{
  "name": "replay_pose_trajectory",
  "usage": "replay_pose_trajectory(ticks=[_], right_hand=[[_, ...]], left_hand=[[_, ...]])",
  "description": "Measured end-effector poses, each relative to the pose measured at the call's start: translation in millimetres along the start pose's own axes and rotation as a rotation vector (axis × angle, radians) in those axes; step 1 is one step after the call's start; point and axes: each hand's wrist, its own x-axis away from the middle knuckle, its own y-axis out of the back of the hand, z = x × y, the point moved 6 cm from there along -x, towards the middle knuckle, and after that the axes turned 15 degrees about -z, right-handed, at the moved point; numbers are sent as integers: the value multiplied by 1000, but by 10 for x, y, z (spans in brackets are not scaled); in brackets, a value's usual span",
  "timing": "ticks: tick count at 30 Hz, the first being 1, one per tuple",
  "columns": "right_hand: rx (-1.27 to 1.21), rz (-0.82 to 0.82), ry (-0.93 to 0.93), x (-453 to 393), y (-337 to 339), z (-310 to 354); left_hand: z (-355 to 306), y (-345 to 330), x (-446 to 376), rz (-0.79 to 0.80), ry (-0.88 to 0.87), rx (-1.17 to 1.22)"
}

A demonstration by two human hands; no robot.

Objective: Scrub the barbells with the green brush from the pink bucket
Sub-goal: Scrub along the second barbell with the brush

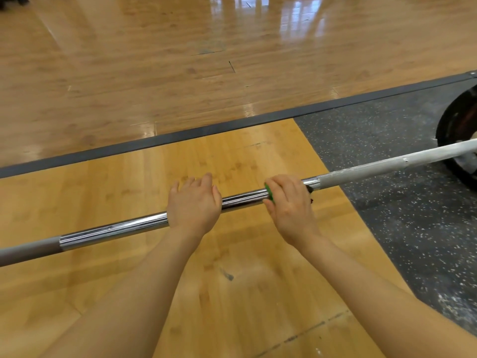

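Left hand (194, 204) laid palm-down on the shiny middle stretch of the barbell (124, 227), fingers straight and relaxed, resting rather than curled round it. Right hand (290, 205) just to the right on the same bar, fingers wrapped round a green brush (269, 191) — only a sliver of green showing at the knuckles — pressed against the bar close to where the chrome meets the pale, whitish grip section. Bar slanting up to the right above a wooden platform (232, 280), its far end at a black weight plate (456, 125) over speckled rubber flooring (387, 177) — no bucket in sight.
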Motion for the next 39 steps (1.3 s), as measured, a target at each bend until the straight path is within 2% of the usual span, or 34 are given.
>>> replay_pose_trajectory(ticks=[3, 7, 13, 17, 24, 30, 34, 39], right_hand=[[-10, 36, 53, 24, -125, 252], [28, 45, 129, -33, -104, 191], [58, -18, 20, -71, 159, -352], [57, -25, -37, -70, 108, -263], [41, 23, -18, -75, 110, -145], [48, 11, -290, -286, 403, -345], [125, 73, -172, -410, 747, -535], [323, 283, 4, -530, 1254, -899]], left_hand=[[8, -5, 2, -4, 8, -4], [30, -18, 15, -5, 19, 13], [8, 3, 37, -7, 16, 11], [4, -5, 46, -3, 14, -5], [3, 2, 51, -6, 5, -16], [-16, 2, 28, 48, -26, -10], [-127, 104, 37, 50, -97, -9], [-425, 267, 126, 83, -182, 65]])
